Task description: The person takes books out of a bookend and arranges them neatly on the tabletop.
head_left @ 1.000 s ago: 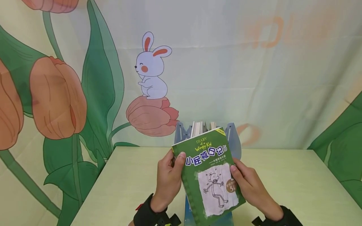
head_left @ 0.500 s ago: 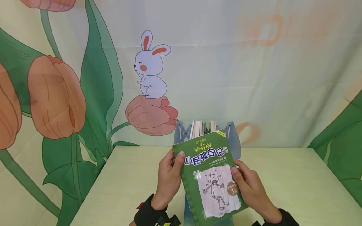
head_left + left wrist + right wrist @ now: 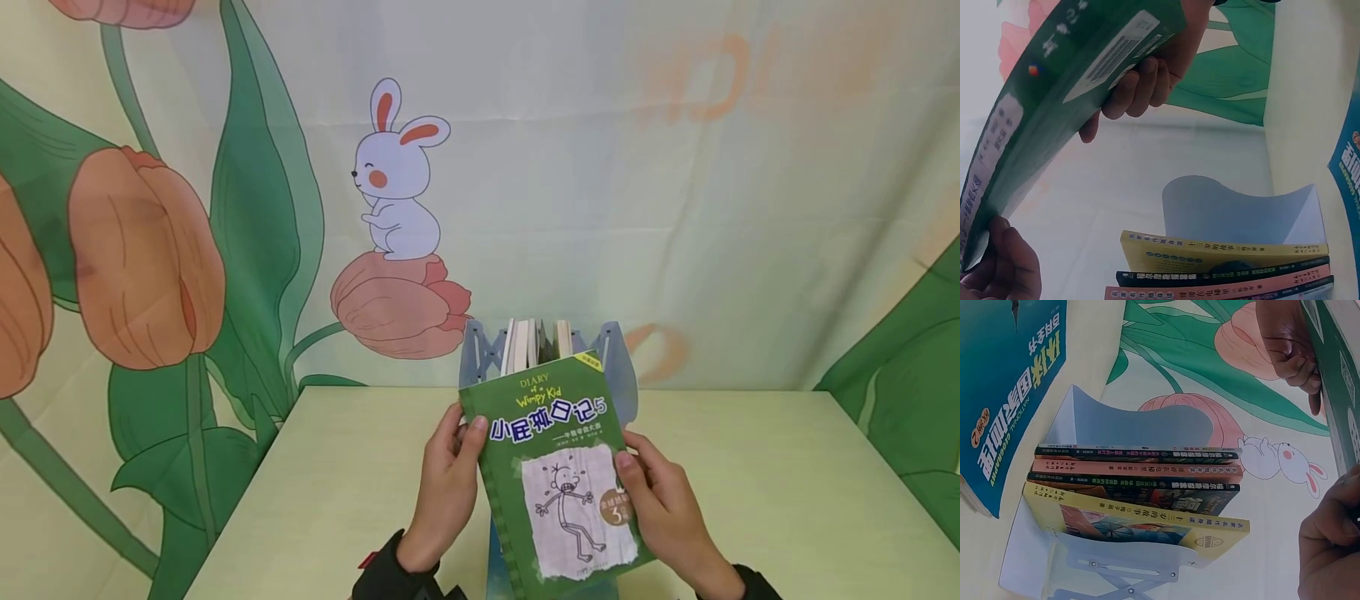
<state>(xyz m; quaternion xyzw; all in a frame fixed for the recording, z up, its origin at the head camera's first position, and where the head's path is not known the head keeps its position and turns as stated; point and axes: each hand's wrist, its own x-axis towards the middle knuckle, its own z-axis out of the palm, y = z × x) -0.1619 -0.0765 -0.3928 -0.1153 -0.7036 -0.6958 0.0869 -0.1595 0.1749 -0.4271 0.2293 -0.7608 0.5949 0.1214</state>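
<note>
A green paperback, a Diary of a Wimpy Kid comic book, is held up tilted, front cover facing the head camera. My left hand grips its spine edge near the top, thumb on the cover. On the opposite edge my right hand pinches it, thumb in front. The left wrist view shows the book's back cover with its barcode label and the right hand's fingers curled behind it. Beneath the held book, a blue National Geographic book lies on the table, mostly covered in the head view.
Behind the comic stands a blue-grey expandable book rack with several upright books. A yellow book is at one end of the row. The pale table meets a printed curtain at the back.
The green comic book has sunk slightly in the head view, with the right hand shifting down a little along with it. Both hands keep their hold.
</note>
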